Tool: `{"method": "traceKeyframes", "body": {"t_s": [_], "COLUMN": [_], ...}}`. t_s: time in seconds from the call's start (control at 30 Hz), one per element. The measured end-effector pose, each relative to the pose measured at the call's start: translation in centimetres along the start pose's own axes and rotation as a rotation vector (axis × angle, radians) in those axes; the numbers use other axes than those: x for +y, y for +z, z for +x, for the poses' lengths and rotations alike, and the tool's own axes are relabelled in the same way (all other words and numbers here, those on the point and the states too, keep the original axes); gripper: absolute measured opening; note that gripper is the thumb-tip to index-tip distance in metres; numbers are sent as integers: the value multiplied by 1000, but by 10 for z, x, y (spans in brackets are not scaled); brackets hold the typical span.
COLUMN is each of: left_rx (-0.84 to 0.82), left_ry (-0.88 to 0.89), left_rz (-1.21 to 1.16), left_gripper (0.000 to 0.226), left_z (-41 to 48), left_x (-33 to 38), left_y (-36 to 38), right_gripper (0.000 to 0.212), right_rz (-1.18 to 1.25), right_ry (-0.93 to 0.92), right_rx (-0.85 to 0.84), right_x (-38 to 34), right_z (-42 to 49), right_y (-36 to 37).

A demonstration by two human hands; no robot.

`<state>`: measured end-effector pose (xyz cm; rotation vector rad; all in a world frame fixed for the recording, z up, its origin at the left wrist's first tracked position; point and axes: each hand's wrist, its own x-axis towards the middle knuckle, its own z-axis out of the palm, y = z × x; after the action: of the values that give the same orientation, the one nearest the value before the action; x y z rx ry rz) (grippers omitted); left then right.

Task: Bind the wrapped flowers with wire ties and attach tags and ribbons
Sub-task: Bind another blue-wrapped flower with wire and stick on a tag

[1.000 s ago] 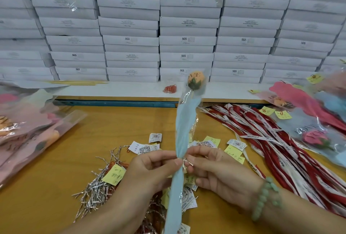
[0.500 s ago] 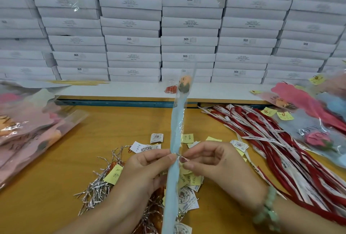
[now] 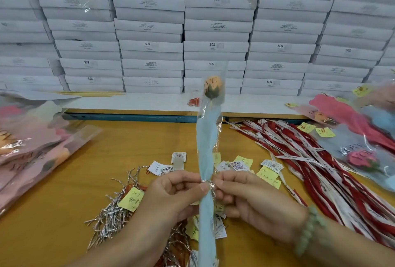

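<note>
I hold a wrapped flower (image 3: pixel 208 138) upright over the table: a light blue paper sleeve in clear film, with an orange bud at the top. A silver wire tie (image 3: pixel 208 183) circles the sleeve at its narrow waist. My left hand (image 3: pixel 173 194) pinches the sleeve at the tie from the left. My right hand (image 3: pixel 245 198) pinches the tie's twisted ends from the right. Loose silver wire ties (image 3: pixel 111 213) lie in a heap at lower left. Paper tags (image 3: pixel 237 165) are scattered behind my hands. Red and white ribbons (image 3: pixel 320 170) lie spread at the right.
Wrapped flowers in pink film (image 3: pixel 32 151) are piled at the left, and pink and blue ones (image 3: pixel 363 138) at the right. Stacked white boxes (image 3: pixel 215 27) form a wall at the back. A small bag of red bits (image 3: pixel 194 101) sits on the white ledge.
The flower has swung back toward upright, its bud shifting slightly right. My fingers have kept working the wire tie at the sleeve's waist, and the tie now sits wrapped round it.
</note>
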<state>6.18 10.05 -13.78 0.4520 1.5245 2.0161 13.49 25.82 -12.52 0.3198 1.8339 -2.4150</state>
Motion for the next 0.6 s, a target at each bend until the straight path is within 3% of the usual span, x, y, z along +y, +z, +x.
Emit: {"method": "traceKeyframes", "body": {"t_s": [0.07, 0.13, 0.37, 0.6], "left_rx": [-2, -4, -12, 30], "left_ry": [6, 8, 11, 61], "left_rz": [-3, 4, 8, 8], "left_gripper": [33, 31, 28, 38], "left_z": [-1, -1, 1, 3], "left_x": [0, 0, -2, -4], "left_y": [0, 0, -1, -3], "right_gripper": [9, 12, 11, 16], "right_rz": [207, 273, -146, -264], "right_ry": [141, 160, -119, -216], "right_rx": [-59, -63, 110, 102], "right_x": [-2, -2, 3, 3], "right_z": [-1, -1, -3, -8], "right_y": [0, -1, -3, 3]}}
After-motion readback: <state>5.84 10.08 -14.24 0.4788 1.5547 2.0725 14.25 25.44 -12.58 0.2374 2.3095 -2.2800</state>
